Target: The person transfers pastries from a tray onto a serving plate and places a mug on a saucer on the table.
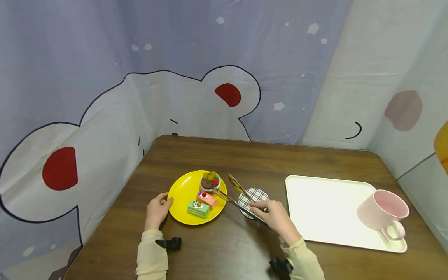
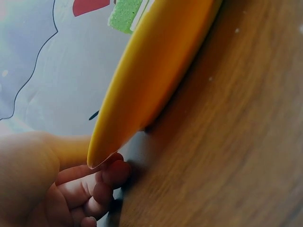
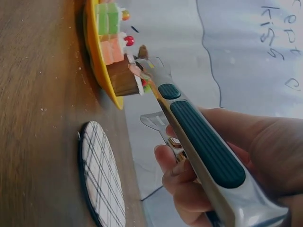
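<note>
My left hand (image 1: 157, 210) pinches the left rim of a yellow plate (image 1: 185, 186); in the left wrist view its fingers curl beneath the edge. On the plate sit a round chocolate cake (image 1: 207, 184) with fruit on top, a pink cake slice (image 1: 206, 200) and a green cake slice (image 1: 198, 210). My right hand (image 1: 276, 218) grips metal serving tongs (image 3: 208, 142) with dark green ribbed grips. The tongs' arms are spread. One tip reaches the chocolate cake, though whether it touches is unclear; the other hangs apart, to the right of the plate.
Below the tongs lies a round checked coaster (image 1: 258, 193). A white tray (image 1: 325, 210) at the right holds a pink mug (image 1: 376, 212). The wooden table (image 1: 210, 252) ends at a patterned curtain (image 1: 189, 105) behind and at the sides.
</note>
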